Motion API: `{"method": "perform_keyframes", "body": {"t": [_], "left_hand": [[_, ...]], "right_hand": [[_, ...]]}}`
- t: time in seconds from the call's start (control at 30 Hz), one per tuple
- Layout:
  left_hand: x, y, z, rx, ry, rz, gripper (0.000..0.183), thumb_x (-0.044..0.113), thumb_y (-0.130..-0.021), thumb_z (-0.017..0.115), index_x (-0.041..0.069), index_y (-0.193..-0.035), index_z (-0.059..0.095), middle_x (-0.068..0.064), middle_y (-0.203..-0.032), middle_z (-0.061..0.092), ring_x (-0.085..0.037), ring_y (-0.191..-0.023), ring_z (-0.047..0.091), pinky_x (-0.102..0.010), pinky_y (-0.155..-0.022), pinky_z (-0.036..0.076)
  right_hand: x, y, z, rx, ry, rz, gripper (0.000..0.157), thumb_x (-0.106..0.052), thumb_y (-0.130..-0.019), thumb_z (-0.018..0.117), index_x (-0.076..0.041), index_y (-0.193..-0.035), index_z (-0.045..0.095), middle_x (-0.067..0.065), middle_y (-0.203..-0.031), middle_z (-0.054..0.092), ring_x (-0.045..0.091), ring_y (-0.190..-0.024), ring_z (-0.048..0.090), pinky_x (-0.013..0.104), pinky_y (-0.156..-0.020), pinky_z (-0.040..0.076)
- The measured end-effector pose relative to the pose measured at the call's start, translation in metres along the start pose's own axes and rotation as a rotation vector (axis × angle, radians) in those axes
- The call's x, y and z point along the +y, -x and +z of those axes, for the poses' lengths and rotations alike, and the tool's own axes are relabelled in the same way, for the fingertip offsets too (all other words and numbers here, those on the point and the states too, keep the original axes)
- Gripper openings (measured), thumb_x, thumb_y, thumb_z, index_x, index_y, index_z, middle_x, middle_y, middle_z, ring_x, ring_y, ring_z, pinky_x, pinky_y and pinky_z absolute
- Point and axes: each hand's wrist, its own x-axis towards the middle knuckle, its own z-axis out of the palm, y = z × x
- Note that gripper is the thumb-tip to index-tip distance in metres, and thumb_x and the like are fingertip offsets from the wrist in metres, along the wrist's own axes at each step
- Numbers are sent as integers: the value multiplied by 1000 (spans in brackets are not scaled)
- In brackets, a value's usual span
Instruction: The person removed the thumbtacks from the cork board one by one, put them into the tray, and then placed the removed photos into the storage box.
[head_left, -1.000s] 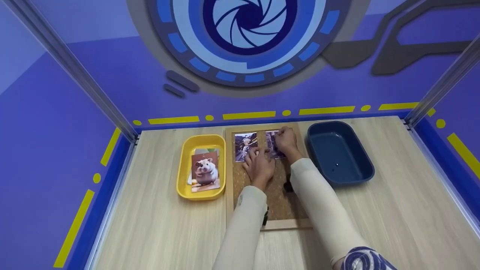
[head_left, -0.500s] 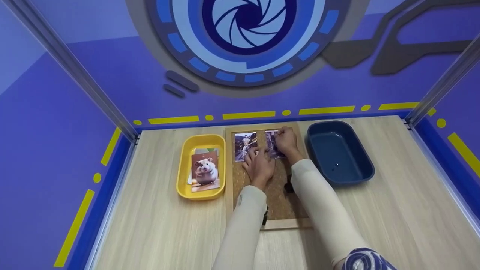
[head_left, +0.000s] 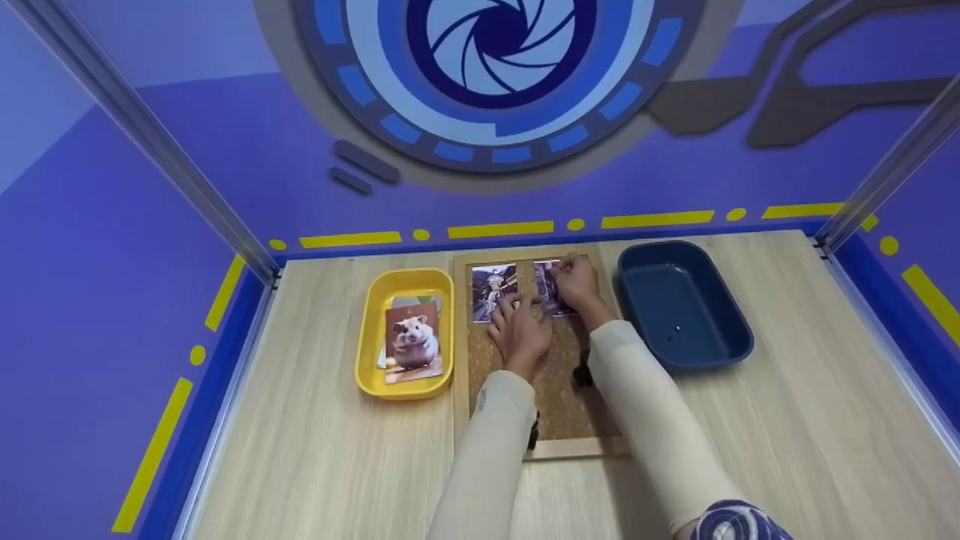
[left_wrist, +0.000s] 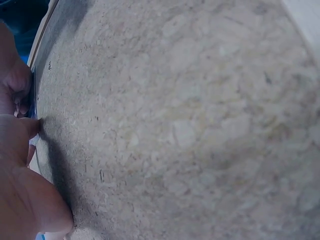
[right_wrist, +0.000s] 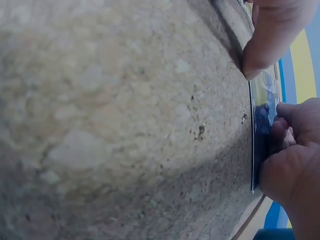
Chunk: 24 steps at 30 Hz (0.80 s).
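Note:
A cork board [head_left: 559, 405] in a wooden frame lies flat on the table. Two photo cards sit side by side at its far end. My left hand [head_left: 517, 307] lies flat on the cork, its straight fingers [right_wrist: 262, 47] pressing down the near edges of the left card [head_left: 493, 289] and the right card [head_left: 546, 291]. My right hand [head_left: 568, 267] covers the right card's far corner, its curled fingers [right_wrist: 282, 150] pinching at the card's edge [right_wrist: 256, 135]. Anything between those fingertips is hidden. The left wrist view shows mostly cork [left_wrist: 190, 120].
A yellow tray [head_left: 371, 330] left of the board holds a hamster photo [head_left: 411, 341] on top of other cards. A dark blue bin [head_left: 701, 352] stands to the right with one small object [head_left: 676, 328] inside. Purple walls close the table in.

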Motion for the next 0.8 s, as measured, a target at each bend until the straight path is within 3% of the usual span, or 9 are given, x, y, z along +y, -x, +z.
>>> {"method": "perform_keyframes", "body": {"t": [0.8], "left_hand": [[-1, 1, -1, -6, 2, -3, 28, 33, -100, 70, 32, -128, 70, 1, -151, 50, -30, -145, 40, -53, -112, 31]], "right_hand": [[9, 11, 1, 8, -109, -75, 11, -11, -103, 69, -3, -95, 67, 2, -84, 57, 16, -79, 54, 25, -67, 44]]}}
